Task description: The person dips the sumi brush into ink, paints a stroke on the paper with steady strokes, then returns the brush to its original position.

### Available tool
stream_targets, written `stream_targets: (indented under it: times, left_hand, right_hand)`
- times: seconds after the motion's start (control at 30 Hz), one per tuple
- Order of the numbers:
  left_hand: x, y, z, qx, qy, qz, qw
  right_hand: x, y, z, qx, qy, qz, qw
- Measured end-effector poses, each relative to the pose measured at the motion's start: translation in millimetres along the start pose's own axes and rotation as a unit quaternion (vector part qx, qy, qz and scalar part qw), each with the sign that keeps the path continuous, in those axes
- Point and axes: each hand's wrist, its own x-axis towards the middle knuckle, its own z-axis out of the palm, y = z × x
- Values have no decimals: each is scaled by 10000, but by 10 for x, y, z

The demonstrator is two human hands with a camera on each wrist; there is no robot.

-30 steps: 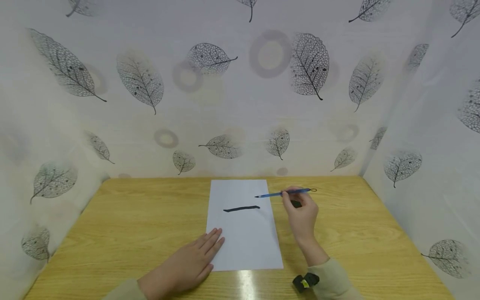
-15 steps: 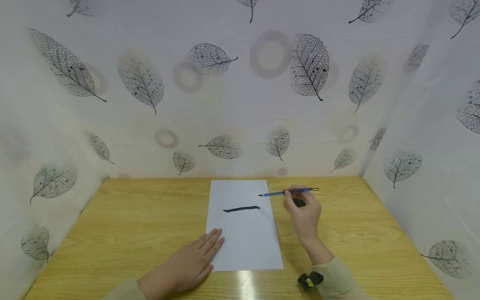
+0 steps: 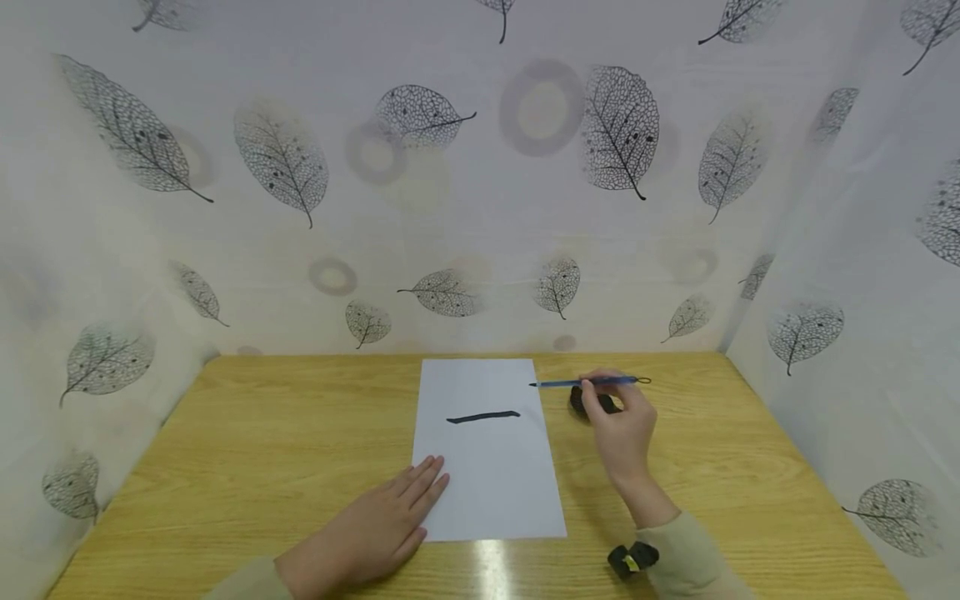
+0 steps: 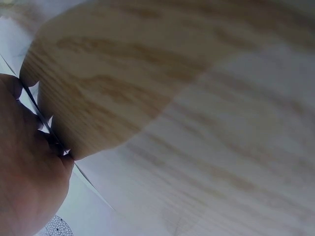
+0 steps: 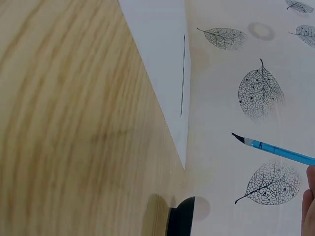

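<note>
A sheet of white paper [image 3: 487,483] lies on the wooden table, with one black brush stroke [image 3: 483,417] across its upper half. My left hand [image 3: 382,521] rests flat at the paper's lower left, fingers extended over its edge. In my right hand [image 3: 622,421] is a blue writing brush [image 3: 555,383], pinched between thumb and fingers and nearly level. Its dark tip is above the paper's upper right edge; the right wrist view shows the brush [image 5: 275,149] raised off the surface. Partly hidden behind the right hand is a small black object [image 3: 579,402] on the table.
The wooden table [image 3: 285,433] meets a pale leaf-printed cloth [image 3: 465,217] at the back and on both sides. A black device [image 3: 632,561] is strapped at the right wrist by the sleeve.
My right hand has moved to the right with the brush, drawing its tip toward the paper's right edge. More of the black object shows. The left hand and paper have stayed put.
</note>
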Motion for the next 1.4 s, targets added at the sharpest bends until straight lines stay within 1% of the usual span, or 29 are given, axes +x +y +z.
stream_targets:
  times: [0.23,0.43,0.57,0.7,0.8,0.93,1.17,1.4]
  left_hand:
    - [3,0,-1,-41,-78,-38,10000]
    - [4,-4,5,27,-61,-15,10000]
    - [2,-6,11,72,13,12,10000]
    - [-2,-1,7,116,56,26,9999]
    - [-5,3,0,121,87,31,9999]
    - [-8,9,-12,92,109,35,9999]
    - [-6,8,-18,43,17,-2,10000]
    - [-5,1,-11,-19,-52,-32,10000]
  right_hand:
    - [9,3,-38,-97,17,-322,9994]
    - [18,20,-66,-116,30,-580,9982]
    - [28,19,-92,-140,7,-657,9977]
    - [37,49,-109,-184,63,-876,9960]
    - [45,87,-129,-220,57,-1117,9935]
    - [58,129,-165,-282,33,-1328,9907]
    - [79,158,-221,-479,100,-1472,9879]
    - [105,175,-257,-470,152,-1600,9859]
